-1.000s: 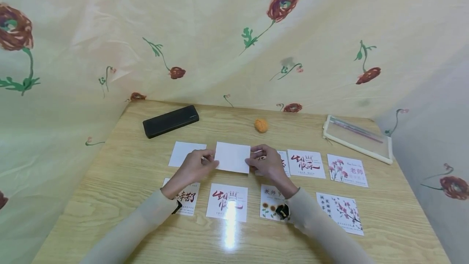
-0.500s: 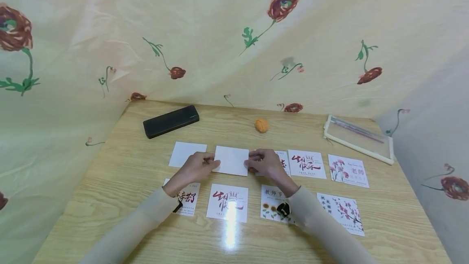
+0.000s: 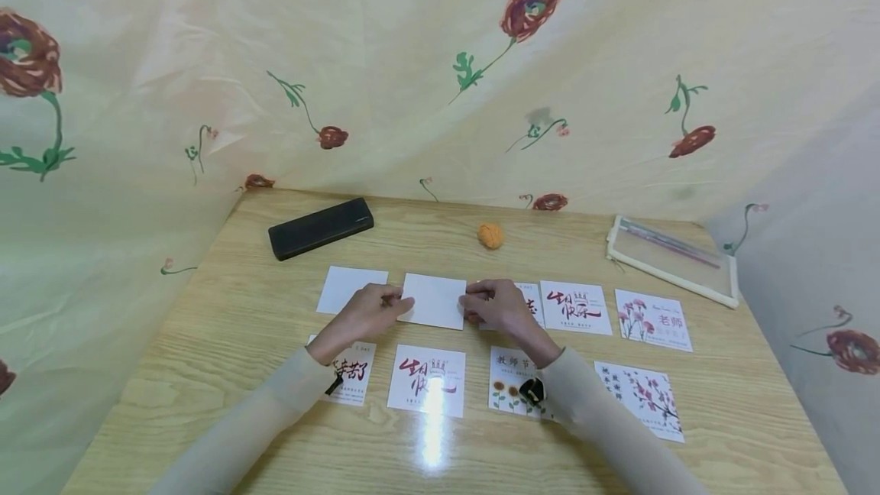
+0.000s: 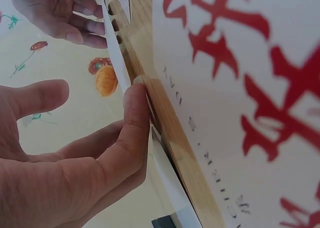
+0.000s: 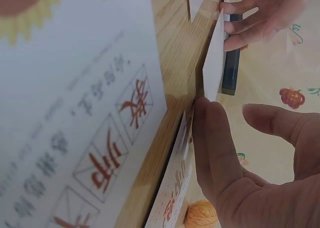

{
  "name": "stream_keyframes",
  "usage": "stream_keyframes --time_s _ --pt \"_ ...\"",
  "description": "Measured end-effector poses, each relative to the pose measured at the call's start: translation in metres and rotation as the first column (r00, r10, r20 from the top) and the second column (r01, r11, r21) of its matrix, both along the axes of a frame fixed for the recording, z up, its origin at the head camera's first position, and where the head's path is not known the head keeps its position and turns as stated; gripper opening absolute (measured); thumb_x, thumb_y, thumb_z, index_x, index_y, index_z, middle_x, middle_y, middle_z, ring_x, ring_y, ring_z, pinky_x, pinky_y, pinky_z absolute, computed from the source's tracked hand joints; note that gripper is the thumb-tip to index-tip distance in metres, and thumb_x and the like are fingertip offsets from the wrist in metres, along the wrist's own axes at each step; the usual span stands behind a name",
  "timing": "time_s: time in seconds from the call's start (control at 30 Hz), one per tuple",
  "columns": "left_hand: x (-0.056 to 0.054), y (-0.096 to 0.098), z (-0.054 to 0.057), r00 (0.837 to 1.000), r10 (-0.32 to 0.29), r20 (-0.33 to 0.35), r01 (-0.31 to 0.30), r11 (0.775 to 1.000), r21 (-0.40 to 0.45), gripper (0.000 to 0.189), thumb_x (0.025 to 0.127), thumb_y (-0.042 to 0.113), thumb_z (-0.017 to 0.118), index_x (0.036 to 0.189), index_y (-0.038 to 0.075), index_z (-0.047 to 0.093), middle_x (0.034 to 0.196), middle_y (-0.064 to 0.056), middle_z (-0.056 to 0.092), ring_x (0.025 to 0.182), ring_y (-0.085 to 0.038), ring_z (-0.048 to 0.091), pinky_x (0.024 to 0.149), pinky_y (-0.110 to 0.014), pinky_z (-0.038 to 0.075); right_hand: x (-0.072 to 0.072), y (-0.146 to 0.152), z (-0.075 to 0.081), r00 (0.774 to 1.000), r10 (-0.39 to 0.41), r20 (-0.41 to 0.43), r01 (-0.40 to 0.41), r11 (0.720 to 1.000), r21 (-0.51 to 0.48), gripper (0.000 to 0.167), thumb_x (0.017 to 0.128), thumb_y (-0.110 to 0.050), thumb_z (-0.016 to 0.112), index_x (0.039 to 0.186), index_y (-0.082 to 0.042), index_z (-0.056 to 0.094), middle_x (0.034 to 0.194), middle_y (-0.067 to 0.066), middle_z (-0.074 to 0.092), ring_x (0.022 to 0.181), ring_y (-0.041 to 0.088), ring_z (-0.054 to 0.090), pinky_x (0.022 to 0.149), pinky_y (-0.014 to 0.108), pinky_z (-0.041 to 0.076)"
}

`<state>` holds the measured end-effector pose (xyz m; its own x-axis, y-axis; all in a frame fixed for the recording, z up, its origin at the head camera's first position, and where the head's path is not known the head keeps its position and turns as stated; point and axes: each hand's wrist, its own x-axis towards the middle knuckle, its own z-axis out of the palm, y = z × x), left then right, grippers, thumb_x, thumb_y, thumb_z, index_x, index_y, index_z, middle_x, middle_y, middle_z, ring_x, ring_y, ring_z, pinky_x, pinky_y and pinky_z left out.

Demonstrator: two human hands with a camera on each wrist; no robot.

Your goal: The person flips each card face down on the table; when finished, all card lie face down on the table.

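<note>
A blank white card (image 3: pixel 433 301) lies close over the wooden table between both hands in the head view. My left hand (image 3: pixel 367 313) has its fingertips at the card's left edge, and my right hand (image 3: pixel 507 310) is at the right edge. In the left wrist view, the left index finger (image 4: pixel 135 108) touches the card's edge while the thumb (image 4: pixel 47 97) stands apart. Likewise, the right wrist view has the right fingers (image 5: pixel 212 143) against the edge, thumb (image 5: pixel 270 119) raised away. The right hand partly covers a red-lettered card (image 3: pixel 531 304) behind it.
Another blank card (image 3: pixel 338 286) lies left. Printed cards surround the hands, including a birthday-style card (image 3: pixel 426 380), a sunflower card (image 3: pixel 505 380) and a blossom card (image 3: pixel 649 399). Farther back are a black case (image 3: pixel 321 228), an orange ball (image 3: pixel 490 235) and a clear pouch (image 3: pixel 670 258).
One second ago the blank card sat slightly higher in the view with both hands holding its edges. It has since come down a little, and both thumbs have eased off. Half a second brings almost no change.
</note>
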<state>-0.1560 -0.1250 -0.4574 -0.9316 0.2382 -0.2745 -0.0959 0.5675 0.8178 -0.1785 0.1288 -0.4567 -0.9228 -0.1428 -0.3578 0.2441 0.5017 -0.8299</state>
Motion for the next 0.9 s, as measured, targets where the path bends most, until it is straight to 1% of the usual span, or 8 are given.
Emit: stream_keyframes --time_s 0.3,0.33,0.37,0.43,0.53,0.6,0.67,0.9 --pt "0.003 0.002 0.001 1.000 -0.009 -0.013 0.009 1.000 -0.028 0.047 0.107 0.033 0.059 0.072 0.015 0.033 0.063 0.001 0.025 0.054 -0.012 0.026 0.057 -0.025 0.028 0.002 0.007 -0.001 1.000 -0.017 -0.015 0.017 1.000 -0.022 0.035 0.102 -0.018 0.065 0.130 0.003 0.067 0.115 0.021 0.072 0.090 0.023 0.078 0.082 0.033 0.065" --pt "0.004 0.002 0.002 1.000 -0.007 -0.016 0.006 1.000 -0.026 0.043 0.106 0.032 0.060 0.073 0.013 0.040 0.065 0.000 0.037 0.055 -0.012 0.028 0.057 -0.025 0.030 0.002 0.008 0.000 1.000 -0.018 -0.019 0.018 0.999 -0.034 0.035 0.102 -0.017 0.064 0.130 0.004 0.067 0.116 0.022 0.072 0.091 0.025 0.078 0.082 0.033 0.065" --pt "0.004 0.002 0.002 1.000 -0.003 -0.019 0.003 1.000 -0.025 0.038 0.106 0.032 0.060 0.077 0.010 0.049 0.071 -0.003 0.049 0.056 -0.012 0.031 0.058 -0.025 0.032 0.002 0.010 0.001 1.000 -0.017 -0.025 0.016 0.999 -0.037 0.035 0.102 -0.017 0.064 0.130 0.005 0.066 0.117 0.023 0.072 0.091 0.026 0.078 0.083 0.033 0.065" --pt "0.006 0.003 0.004 0.999 -0.012 -0.030 0.011 0.999 -0.042 0.041 0.107 0.033 0.059 0.088 -0.003 0.053 0.086 -0.016 0.057 0.059 -0.014 0.034 0.059 -0.026 0.033 0.002 0.014 0.002 0.999 -0.025 -0.030 0.024 0.998 -0.056 0.036 0.102 -0.016 0.064 0.131 0.006 0.066 0.118 0.024 0.071 0.093 0.027 0.079 0.083 0.032 0.065" --pt "0.007 0.007 0.007 0.998 -0.007 -0.068 0.002 0.997 -0.072 0.046 0.106 0.035 0.060 0.125 -0.007 0.065 0.121 -0.021 0.065 0.076 -0.014 0.051 0.068 -0.027 0.044 0.003 0.023 0.005 0.999 -0.034 -0.038 0.031 0.997 -0.071 0.038 0.103 -0.015 0.063 0.133 0.008 0.064 0.119 0.025 0.070 0.091 0.025 0.078 0.083 0.032 0.065" --pt "0.007 0.011 0.008 0.996 -0.016 -0.083 0.009 0.997 -0.078 0.049 0.106 0.035 0.060 0.133 -0.006 0.063 0.113 -0.018 0.064 0.082 -0.017 0.057 0.072 -0.030 0.048 0.003 0.029 0.007 0.998 -0.049 -0.036 0.047 0.996 -0.075 0.039 0.103 -0.016 0.063 0.134 0.008 0.063 0.118 0.025 0.069 0.090 0.022 0.078 0.083 0.031 0.065" --pt "0.007 0.016 0.010 0.996 -0.010 -0.089 0.005 0.998 -0.062 0.054 0.105 0.035 0.063 0.146 0.001 0.058 0.120 -0.012 0.066 0.095 -0.018 0.063 0.080 -0.031 0.052 0.003 0.036 0.009 0.997 -0.060 -0.039 0.057 0.996 -0.073 0.040 0.103 -0.016 0.063 0.135 0.008 0.062 0.118 0.024 0.069 0.089 0.020 0.077 0.083 0.031 0.065" --pt "0.005 0.038 0.014 0.994 -0.058 -0.095 0.059 0.998 0.015 0.050 0.106 0.035 0.061 0.144 0.003 0.061 0.126 -0.011 0.070 0.109 -0.025 0.070 0.083 -0.034 0.060 0.005 0.060 0.012 0.996 -0.080 -0.040 0.078 0.996 -0.050 0.044 0.104 -0.020 0.062 0.140 0.005 0.060 0.122 0.025 0.069 0.094 0.021 0.077 0.085 0.031 0.065"
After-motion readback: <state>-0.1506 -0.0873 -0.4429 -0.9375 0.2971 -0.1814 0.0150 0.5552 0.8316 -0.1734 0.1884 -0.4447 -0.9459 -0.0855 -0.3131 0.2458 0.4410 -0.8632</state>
